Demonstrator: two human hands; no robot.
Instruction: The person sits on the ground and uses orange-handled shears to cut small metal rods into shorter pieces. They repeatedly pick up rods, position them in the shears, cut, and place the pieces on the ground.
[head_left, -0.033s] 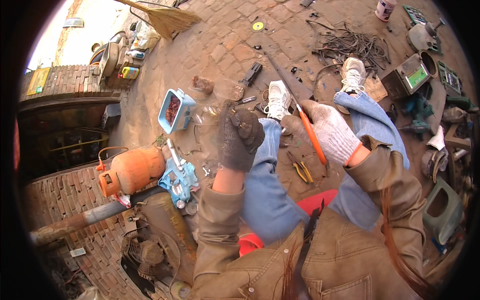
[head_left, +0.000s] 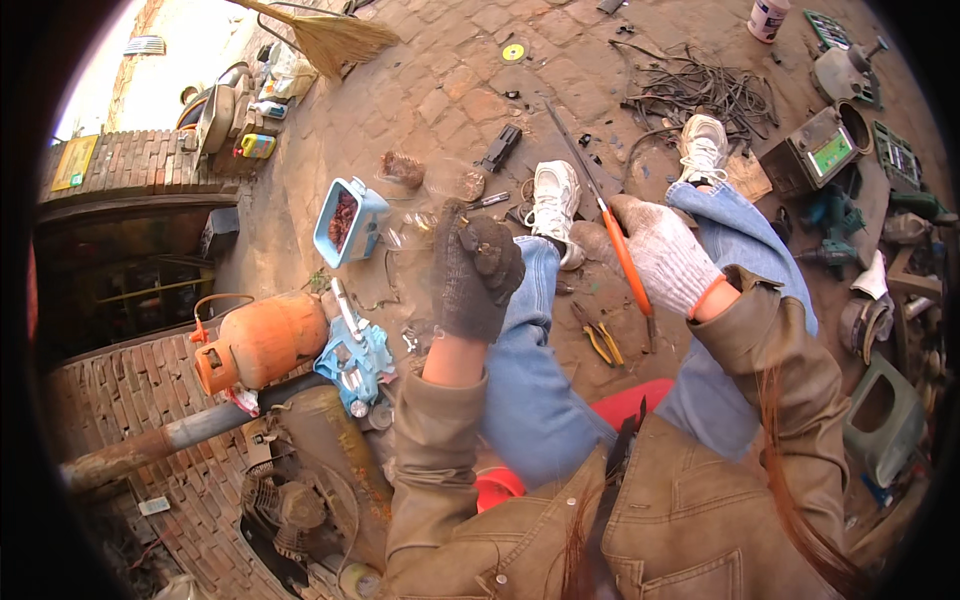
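Observation:
My right hand (head_left: pixel 662 255), in a whitish knit glove, is wrapped round the orange handle of a long tool (head_left: pixel 622 252). Its slim dark shaft points up and away between my shoes, and a short metal end sticks out below the handle. My left hand (head_left: pixel 476 272) wears a dirty black glove and is closed in a fist above my left knee. Something dark and rounded shows at its fingers, but I cannot make out what it is. Pliers with yellow handles (head_left: pixel 600 338) lie on the ground between my legs.
Left of my left hand stand a blue tub (head_left: pixel 368 222) of reddish-brown pieces and an orange gas cylinder (head_left: pixel 262 342). A black cable heap (head_left: pixel 700 92) lies beyond my right shoe. A battery (head_left: pixel 812 150) and a green drill (head_left: pixel 838 225) are at the right. A broom (head_left: pixel 335 42) lies far left.
The long tool has tilted a little more upright, its far tip shifting slightly to the right. My left hand stays closed in nearly the same place.

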